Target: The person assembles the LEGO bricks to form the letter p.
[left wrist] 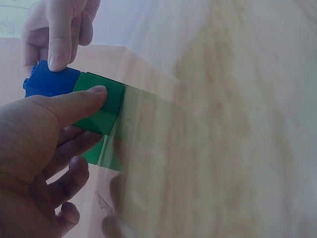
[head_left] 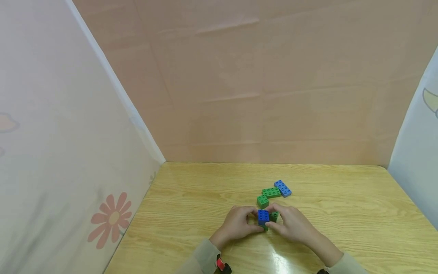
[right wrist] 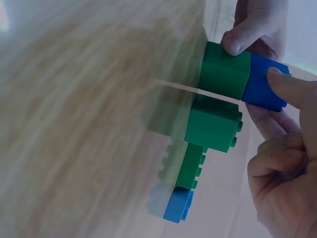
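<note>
A dark blue brick [head_left: 263, 216] sits on top of a green brick [right wrist: 224, 72], forming a small stack on the table close in front of the person. With thumb and fingertips, my left hand [head_left: 240, 223] grips the green lower brick; its thumb presses the side in the left wrist view. My right hand [head_left: 293, 224] pinches the blue upper brick between thumb and finger. Partly hidden behind the right fingers stands another green brick [head_left: 274, 216], just right of the stack.
Beyond the hands lie a square green brick [head_left: 262, 201], a longer green brick [head_left: 271, 192] and a lighter blue long brick [head_left: 283, 188], in a loose diagonal row. The wooden table [head_left: 191, 190] ends at a pinkish back wall, with pale sheets at both sides.
</note>
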### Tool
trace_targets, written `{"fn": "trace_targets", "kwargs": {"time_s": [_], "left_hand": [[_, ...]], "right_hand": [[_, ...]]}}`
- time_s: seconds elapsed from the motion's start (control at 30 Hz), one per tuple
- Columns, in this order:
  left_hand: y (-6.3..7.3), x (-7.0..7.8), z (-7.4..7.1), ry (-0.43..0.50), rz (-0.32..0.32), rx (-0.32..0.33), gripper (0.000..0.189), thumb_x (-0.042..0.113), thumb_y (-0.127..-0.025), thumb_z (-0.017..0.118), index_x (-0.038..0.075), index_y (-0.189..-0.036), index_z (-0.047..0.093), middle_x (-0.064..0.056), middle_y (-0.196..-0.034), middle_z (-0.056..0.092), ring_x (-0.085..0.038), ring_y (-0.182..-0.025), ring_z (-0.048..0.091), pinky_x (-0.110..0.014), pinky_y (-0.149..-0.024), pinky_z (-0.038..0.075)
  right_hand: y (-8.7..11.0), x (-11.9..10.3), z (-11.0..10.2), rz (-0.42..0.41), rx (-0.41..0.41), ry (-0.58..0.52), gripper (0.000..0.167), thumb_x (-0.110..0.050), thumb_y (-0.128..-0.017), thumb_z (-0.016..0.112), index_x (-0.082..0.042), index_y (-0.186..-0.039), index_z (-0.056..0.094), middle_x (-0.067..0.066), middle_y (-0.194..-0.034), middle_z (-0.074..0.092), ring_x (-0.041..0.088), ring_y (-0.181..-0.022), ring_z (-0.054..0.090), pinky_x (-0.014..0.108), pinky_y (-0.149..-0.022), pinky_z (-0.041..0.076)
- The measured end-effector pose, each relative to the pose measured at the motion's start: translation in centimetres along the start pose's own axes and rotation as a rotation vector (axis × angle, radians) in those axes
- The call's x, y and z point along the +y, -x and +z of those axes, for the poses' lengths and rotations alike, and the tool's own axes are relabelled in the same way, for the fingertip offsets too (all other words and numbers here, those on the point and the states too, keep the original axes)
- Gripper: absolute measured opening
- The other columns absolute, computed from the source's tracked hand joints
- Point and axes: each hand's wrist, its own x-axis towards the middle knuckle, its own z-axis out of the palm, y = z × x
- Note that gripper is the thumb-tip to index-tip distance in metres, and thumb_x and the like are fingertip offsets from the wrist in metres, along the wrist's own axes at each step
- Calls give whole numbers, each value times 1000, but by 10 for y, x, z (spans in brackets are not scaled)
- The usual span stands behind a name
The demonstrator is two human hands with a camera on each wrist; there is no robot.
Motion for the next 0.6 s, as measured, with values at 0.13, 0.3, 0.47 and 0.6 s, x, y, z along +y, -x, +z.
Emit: {"fn": "trace_targets", "kwargs": {"time_s": [0.13, 0.3, 0.47, 0.6], "left_hand": [[0, 0, 0, 4, -1, -1, 32, 43, -84, 87, 29, -111, 76, 28, -97, 67, 1, -56, 43, -23, -78, 39], [0, 1, 1, 5, -6, -7, 33, 45, -85, 87, 29, -111, 76, 27, -95, 66, 1, -56, 44, -22, -76, 38], [0, 2, 1, 0, -11, -6, 35, 47, -84, 86, 28, -112, 76, 27, -94, 66, 1, -55, 45, -22, -74, 39], [1, 3, 0, -12, -22, -1, 35, 47, -83, 87, 29, -112, 76, 28, -96, 66, 1, -57, 45, -23, -78, 39]], "right_hand": [[1, -1, 0, 4, 4, 7, 30, -31, -92, 82, -16, -115, 70, -9, -105, 75, 18, -96, 73, 43, -80, 59], [3, 0, 1, 34, -5, -2, 31, -33, -92, 82, -16, -115, 70, -9, -106, 75, 19, -98, 73, 44, -82, 59], [4, 1, 2, 81, -11, -47, 34, -38, -93, 80, -18, -119, 70, -10, -108, 74, 7, -80, 66, 32, -71, 56], [3, -1, 0, 112, -29, -110, 38, -38, -92, 80, -15, -122, 70, -13, -99, 71, -1, -55, 38, 23, -52, 40]]}}
